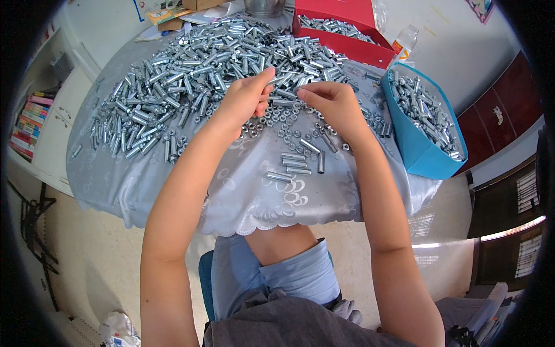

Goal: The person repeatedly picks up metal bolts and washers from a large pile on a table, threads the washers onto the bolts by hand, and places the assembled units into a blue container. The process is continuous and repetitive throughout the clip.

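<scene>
Both hands are up at the near edge of the big heap of silver metal sleeves [214, 63] on the table. The left hand [245, 98] is curled, thumb and fingers pinched together on something small, too hidden to name. The right hand [332, 104] sits just beside it, fingertips drawn together over the scatter of small nuts [272, 124]; what they pinch, I cannot tell. A few sleeves lie in a neat little row [295, 165] on the pale patterned tablecloth [243, 196], nearer the person. Off to the right a blue bag [425, 141] stands open, full of the same parts, and a red box [341, 32] behind holds more. A plastic bottle [404, 41] stands between them.
</scene>
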Motion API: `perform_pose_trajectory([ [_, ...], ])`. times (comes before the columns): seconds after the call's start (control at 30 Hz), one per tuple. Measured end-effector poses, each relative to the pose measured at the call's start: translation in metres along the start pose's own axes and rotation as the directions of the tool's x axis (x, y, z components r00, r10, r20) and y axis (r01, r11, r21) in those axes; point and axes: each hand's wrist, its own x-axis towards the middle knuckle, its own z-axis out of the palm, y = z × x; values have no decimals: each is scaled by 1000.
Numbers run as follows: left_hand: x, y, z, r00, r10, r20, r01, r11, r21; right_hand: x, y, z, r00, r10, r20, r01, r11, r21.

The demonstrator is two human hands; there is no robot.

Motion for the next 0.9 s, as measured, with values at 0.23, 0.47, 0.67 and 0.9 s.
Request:
perform_pose_trajectory([
  [0.23,2,-3,1,999,9,42,-12,997,73,-2,-6,-4,998,46,43,-53,982,184],
  [0.47,-1,-5,6,997,-23,70,11,984,179,-2,-8,-7,986,119,119,-140,973,184],
  [0.67,-2,-7,7,993,36,109,-57,978,202,-1,-4,-11,957,201,209,-251,936,245],
  [0.9,0,-8,4,988,72,140,-109,955,276,-3,-9,-11,944,243,223,-300,913,275],
])
